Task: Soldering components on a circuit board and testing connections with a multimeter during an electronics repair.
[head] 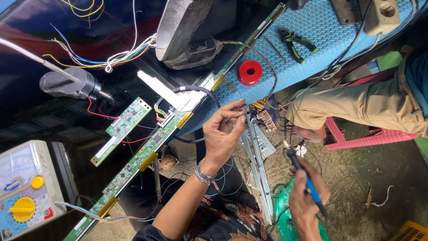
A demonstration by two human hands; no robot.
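My left hand [223, 131] is raised over the edge of a blue mat [312, 40], its fingertips pinched on a thin strand of solder wire near a long green circuit strip [147, 151]. A metal watch sits on that wrist. My right hand [307, 192] grips a soldering iron [301, 172] with a blue and black handle, held low above the ground, tip pointing up towards the left hand. A red solder spool [250, 72] lies on the mat just above the left hand.
A smaller green board [122, 129] with red wires lies left of the strip. An analogue multimeter [24, 192] stands bottom left. Pliers [296, 42] rest on the mat. Another person's leg [356, 107] and a pink stool [356, 138] are at right. Metal brackets [258, 156] lie below.
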